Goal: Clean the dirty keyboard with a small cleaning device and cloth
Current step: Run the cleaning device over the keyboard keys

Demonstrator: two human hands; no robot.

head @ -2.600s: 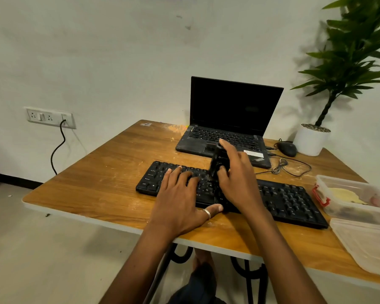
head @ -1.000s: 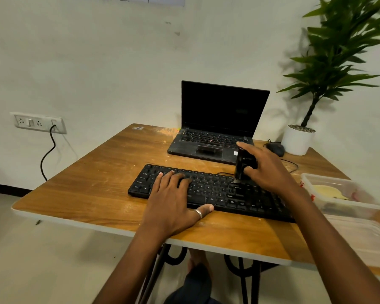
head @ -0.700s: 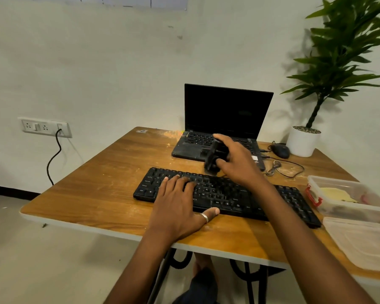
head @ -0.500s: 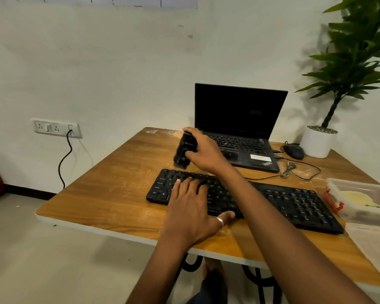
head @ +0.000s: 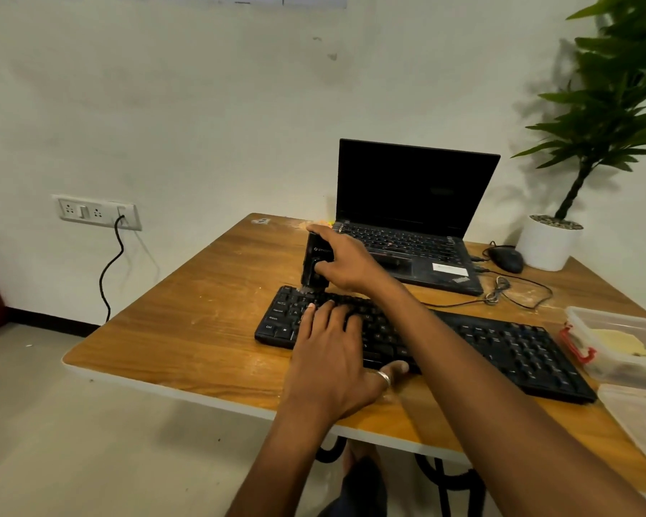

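Gripping noted, head view: right grip (head: 345,264) wraps the small black cleaning device (head: 316,268), which stands upright with its tip at the far-left keys of the keyboard (head: 500,341). Left grip (head: 332,352) lies flat, fingers spread, steadying the keyboard on the surface (head: 202,292). Device judged light, rigid and smooth; best held mid-body.

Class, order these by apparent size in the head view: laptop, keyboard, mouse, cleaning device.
1. laptop
2. keyboard, partly hidden, so a close call
3. cleaning device and mouse: too alike to rank; the right hand covers part of it
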